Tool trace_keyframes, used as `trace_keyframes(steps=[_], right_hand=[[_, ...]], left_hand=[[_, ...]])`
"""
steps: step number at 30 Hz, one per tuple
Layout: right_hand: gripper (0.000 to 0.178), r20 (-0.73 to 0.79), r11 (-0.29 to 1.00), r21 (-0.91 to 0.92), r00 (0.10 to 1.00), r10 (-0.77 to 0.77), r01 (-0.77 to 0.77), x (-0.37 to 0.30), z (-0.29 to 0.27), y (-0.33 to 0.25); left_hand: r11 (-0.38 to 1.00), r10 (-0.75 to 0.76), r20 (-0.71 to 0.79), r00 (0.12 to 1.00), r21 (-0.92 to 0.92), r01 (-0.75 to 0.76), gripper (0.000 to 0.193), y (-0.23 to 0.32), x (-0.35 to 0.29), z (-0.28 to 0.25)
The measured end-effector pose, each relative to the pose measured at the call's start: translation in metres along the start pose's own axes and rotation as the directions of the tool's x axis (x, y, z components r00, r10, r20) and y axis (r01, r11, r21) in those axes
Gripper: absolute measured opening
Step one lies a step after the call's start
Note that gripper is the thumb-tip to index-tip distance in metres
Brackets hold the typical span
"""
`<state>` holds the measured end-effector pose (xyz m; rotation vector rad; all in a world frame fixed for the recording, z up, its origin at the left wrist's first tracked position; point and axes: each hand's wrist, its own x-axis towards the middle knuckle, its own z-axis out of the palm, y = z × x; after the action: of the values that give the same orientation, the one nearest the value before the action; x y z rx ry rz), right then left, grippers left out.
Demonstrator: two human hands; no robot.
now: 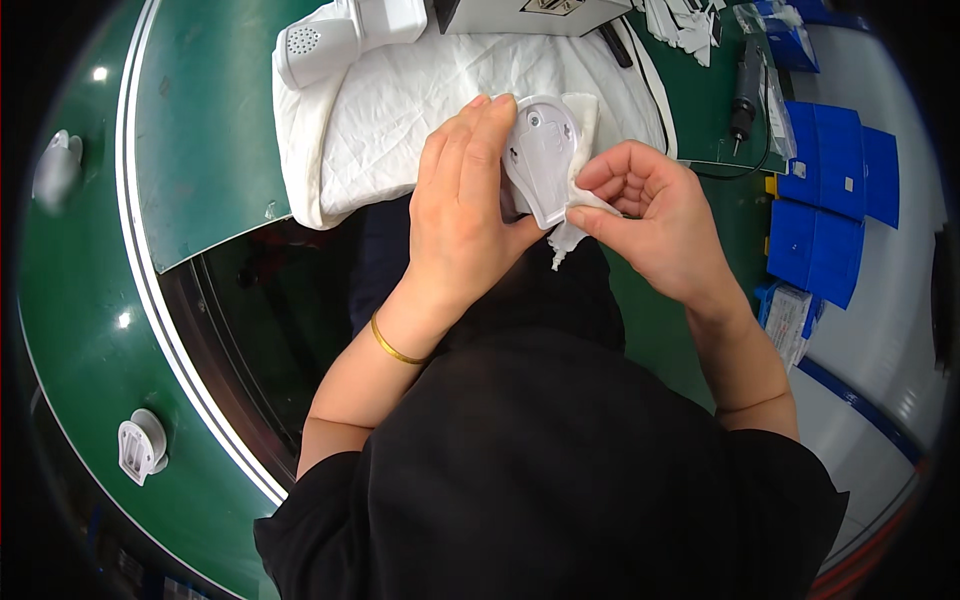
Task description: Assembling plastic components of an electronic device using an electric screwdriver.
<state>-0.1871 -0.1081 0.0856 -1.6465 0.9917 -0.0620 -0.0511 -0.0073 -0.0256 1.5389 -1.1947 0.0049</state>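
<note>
My left hand (462,190) is closed round the left side of a white plastic housing (543,160), teardrop-shaped and hollow, with its inside facing up and the narrow end toward me. Between thumb and fingers, my right hand (650,205) pinches a white cloth (585,195) against the housing's right edge. A frayed end of that cloth hangs below the housing's tip. Both hands are just past the near edge of a white cloth pad (400,130) spread on the green table.
Another white plastic part (320,45) with a perforated face lies on the pad's far left, near a white box (535,15). An electric screwdriver (742,110) lies at the right. Blue bins (825,160) stand beyond it. More white parts (143,446) sit on the green surface (80,330) at left.
</note>
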Motion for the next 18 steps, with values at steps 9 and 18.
trace_keyframes(steps=[9, 18], right_hand=[[0.024, -0.158, 0.994, 0.095, 0.987, -0.041, 0.057, -0.007, 0.013, 0.016], [0.029, 0.017, 0.934, 0.358, 1.000, -0.021, 0.013, -0.003, -0.006, 0.031]], left_hand=[[0.999, 0.033, -0.035, 0.999, -0.014, -0.034, 0.092, 0.001, 0.001, 0.002], [1.000, -0.008, -0.006, 1.000, 0.016, 0.008, 0.090, 0.004, 0.003, -0.002]])
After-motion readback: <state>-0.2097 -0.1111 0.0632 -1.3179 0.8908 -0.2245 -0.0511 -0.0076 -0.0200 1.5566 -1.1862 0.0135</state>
